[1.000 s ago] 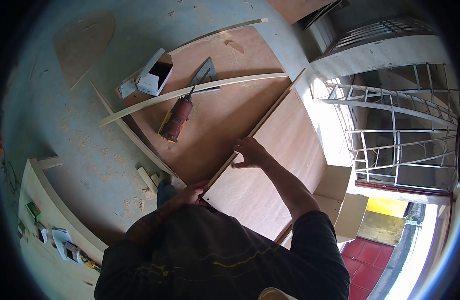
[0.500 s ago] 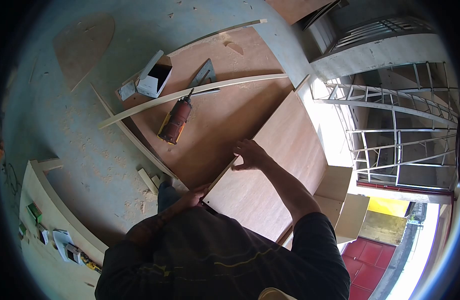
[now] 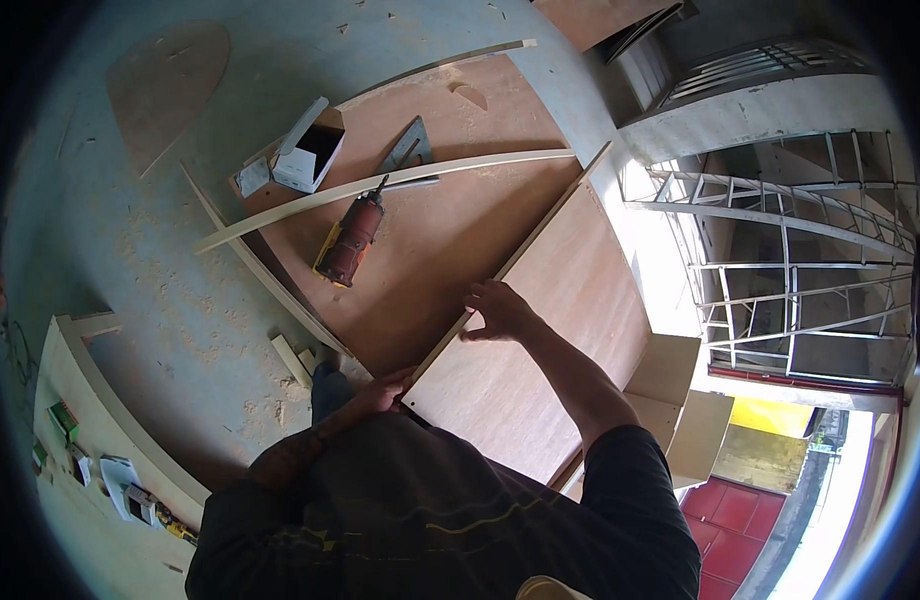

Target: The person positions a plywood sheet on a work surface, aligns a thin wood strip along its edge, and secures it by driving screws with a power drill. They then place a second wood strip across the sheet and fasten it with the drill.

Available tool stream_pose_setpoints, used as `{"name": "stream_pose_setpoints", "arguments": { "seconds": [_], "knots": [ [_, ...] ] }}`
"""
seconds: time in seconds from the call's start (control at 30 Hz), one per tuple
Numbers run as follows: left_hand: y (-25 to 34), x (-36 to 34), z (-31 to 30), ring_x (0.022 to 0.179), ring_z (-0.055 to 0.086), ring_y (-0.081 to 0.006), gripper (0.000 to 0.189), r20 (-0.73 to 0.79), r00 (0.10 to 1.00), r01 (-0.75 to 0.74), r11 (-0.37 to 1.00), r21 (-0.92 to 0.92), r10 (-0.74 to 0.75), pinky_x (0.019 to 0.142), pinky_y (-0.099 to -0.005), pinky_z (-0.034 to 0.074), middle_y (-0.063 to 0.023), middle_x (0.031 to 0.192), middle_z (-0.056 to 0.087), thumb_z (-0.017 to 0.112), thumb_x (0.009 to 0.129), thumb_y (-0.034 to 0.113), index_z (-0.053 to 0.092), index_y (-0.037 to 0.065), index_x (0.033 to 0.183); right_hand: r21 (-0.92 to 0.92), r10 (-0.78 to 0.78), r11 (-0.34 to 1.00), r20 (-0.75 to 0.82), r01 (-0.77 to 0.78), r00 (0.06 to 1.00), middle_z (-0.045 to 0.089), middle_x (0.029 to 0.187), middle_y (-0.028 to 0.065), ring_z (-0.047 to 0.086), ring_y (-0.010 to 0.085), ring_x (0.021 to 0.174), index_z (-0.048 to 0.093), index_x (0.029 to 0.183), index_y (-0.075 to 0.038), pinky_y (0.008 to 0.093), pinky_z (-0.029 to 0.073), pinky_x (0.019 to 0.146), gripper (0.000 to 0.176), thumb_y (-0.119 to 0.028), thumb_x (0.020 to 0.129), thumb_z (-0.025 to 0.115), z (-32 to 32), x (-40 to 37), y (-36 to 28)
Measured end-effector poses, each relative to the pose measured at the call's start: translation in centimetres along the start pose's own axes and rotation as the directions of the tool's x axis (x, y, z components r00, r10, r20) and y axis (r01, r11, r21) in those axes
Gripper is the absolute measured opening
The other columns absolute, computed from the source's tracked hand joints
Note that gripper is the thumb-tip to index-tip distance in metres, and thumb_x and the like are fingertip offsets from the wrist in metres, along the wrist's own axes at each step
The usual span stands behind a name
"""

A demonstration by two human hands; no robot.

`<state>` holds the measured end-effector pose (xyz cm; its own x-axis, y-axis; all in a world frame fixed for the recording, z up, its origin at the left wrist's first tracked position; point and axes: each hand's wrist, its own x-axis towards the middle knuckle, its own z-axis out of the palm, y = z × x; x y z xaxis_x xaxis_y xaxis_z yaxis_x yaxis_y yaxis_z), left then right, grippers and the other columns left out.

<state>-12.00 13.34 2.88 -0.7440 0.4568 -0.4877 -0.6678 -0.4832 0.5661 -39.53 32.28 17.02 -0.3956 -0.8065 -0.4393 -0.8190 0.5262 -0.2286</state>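
Observation:
A pale plywood panel [image 3: 560,320] lies in front of my body, with a thin wooden strip [image 3: 545,232] along its left edge. My right hand [image 3: 498,312] arches over this edge, thumb on the panel side and fingers curled over the strip. At the near corner, my left hand [image 3: 385,392] closes on the strip's near end; some of its fingers are hidden. Close to that corner, a small dark hole shows in the panel. Left of the panel, a red and yellow power tool [image 3: 350,242] rests on a brown plywood sheet [image 3: 450,235].
Another long strip [image 3: 400,186] crosses the sheet, near an open white box [image 3: 308,160] and a grey metal plate [image 3: 408,148]. Sawdust and offcuts [image 3: 292,360] lie on the floor. A curved wooden piece [image 3: 110,400] stands at left; metal frames [image 3: 780,215] are at right.
The strip has slid away from me along the panel's edge, so more of it sticks out past the far corner. Both hands stay nearly in place.

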Motion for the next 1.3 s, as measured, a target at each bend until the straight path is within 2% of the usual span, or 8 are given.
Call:
{"name": "stream_pose_setpoints", "arguments": {
  "seconds": [0.17, 0.23, 0.33, 0.53, 0.6, 0.9, 0.97, 1.3],
  "knots": [
    [0.1, 0.6, -0.7, 0.115, 0.064, -0.0119, 0.048, 0.062, 0.997, 0.053, 0.996, -0.067, -0.049, 0.087, -0.0325, 0.057, -0.0009, 0.137, 0.066, 0.047, 0.115, 0.034, 0.047, 0.016, 0.160, 0.005, -0.039, 0.999, -0.082, 0.039, 0.996, 0.064, 0.115, 0.0103, 0.059, 0.0348, 0.116, 0.069, 0.105, -0.011, 0.0479, 0.051, 0.099, 0.050, -0.049, 0.077, 0.088, 1.0, -0.1, 1.3],
    [-1.1, 0.8, -1.1, 0.120, 0.064, -0.0130, 0.048, 0.039, 0.995, 0.099, 0.983, -0.154, -0.094, 0.093, -0.0345, 0.057, -0.0015, 0.141, 0.064, 0.047, 0.115, 0.032, 0.046, 0.015, 0.160, -0.049, 0.018, 0.999, -0.056, -0.021, 0.998, 0.061, 0.134, 0.0147, 0.058, 0.0383, 0.122, 0.060, 0.136, -0.013, 0.0505, 0.052, 0.101, 0.071, -0.040, 0.077, 0.090, 1.6, -1.5, 2.4],
    [-3.9, 1.9, -2.0, 0.130, 0.060, -0.0149, 0.048, 0.078, 0.997, 0.026, 0.965, -0.261, -0.006, 0.108, -0.0379, 0.052, -0.0028, 0.146, 0.061, 0.047, 0.115, 0.027, 0.045, 0.010, 0.160, -0.047, 0.090, 0.995, -0.019, -0.090, 0.996, 0.054, 0.136, 0.0147, 0.055, 0.0348, 0.126, 0.054, 0.147, -0.017, 0.0503, 0.050, 0.106, 0.081, -0.044, 0.079, 0.088, 0.7, -3.0, 0.8],
    [-2.7, 0.5, -1.0, 0.123, 0.064, -0.0161, 0.045, -0.006, 1.000, -0.017, 0.961, -0.274, 0.016, 0.100, -0.0358, 0.057, -0.0063, 0.141, 0.063, 0.050, 0.113, 0.024, 0.049, 0.009, 0.156, -0.060, -0.231, 0.973, -0.180, 0.224, 0.956, 0.056, 0.142, 0.0127, 0.051, 0.0348, 0.134, 0.064, 0.138, -0.016, 0.0562, 0.037, 0.118, 0.063, -0.042, 0.084, 0.084, 2.9, -0.5, -6.4],
    [-4.1, 0.8, -1.0, 0.121, 0.065, -0.0179, 0.042, -0.041, 0.999, -0.019, 0.927, -0.375, 0.004, 0.099, -0.0374, 0.058, -0.0071, 0.136, 0.065, 0.053, 0.112, 0.022, 0.053, 0.007, 0.152, 0.037, -0.289, 0.957, 0.006, 0.288, 0.957, 0.066, 0.134, 0.0079, 0.053, 0.0301, 0.133, 0.072, 0.128, -0.016, 0.0573, 0.028, 0.123, 0.048, -0.040, 0.087, 0.082, 4.7, 0.7, -7.4],
    [-4.5, -1.5, 0.3, 0.108, 0.070, -0.0197, 0.033, -0.279, 0.958, -0.036, 0.930, -0.366, -0.073, 0.095, -0.0378, 0.057, -0.0058, 0.115, 0.072, 0.060, 0.108, 0.020, 0.063, 0.003, 0.137, 0.237, -0.157, 0.967, 0.261, 0.095, 0.952, 0.073, 0.110, 0.0017, 0.063, 0.0262, 0.119, 0.078, 0.109, -0.020, 0.0474, 0.039, 0.111, 0.028, -0.038, 0.087, 0.082, 6.4, 2.6, -7.1],
    [-3.2, -3.1, 1.7, 0.109, 0.071, -0.0189, 0.042, -0.329, 0.912, -0.142, 0.942, 0.305, 0.244, 0.095, -0.0347, 0.056, -0.0093, 0.120, 0.073, 0.072, 0.101, 0.021, 0.063, 0.000, 0.136, 0.238, -0.142, 0.968, 0.272, 0.076, 0.952, 0.073, 0.111, 0.0015, 0.063, 0.0258, 0.119, 0.077, 0.107, -0.021, 0.0472, 0.039, 0.110, 0.025, -0.037, 0.088, 0.081, 6.8, 2.6, -7.1],
    [-5.2, -3.4, 2.9, 0.103, 0.076, -0.0243, 0.045, -0.570, 0.744, -0.129, 0.913, 0.388, 0.348, 0.089, -0.0347, 0.059, -0.0191, 0.112, 0.076, 0.078, 0.095, 0.023, 0.066, -0.003, 0.129, 0.268, -0.063, 0.963, 0.143, 0.023, 0.988, 0.060, 0.135, 0.0108, 0.046, 0.0354, 0.138, 0.080, 0.105, -0.020, 0.0535, 0.036, 0.117, 0.024, -0.035, 0.087, 0.080, 6.9, 1.8, -9.2]
  ]
}}
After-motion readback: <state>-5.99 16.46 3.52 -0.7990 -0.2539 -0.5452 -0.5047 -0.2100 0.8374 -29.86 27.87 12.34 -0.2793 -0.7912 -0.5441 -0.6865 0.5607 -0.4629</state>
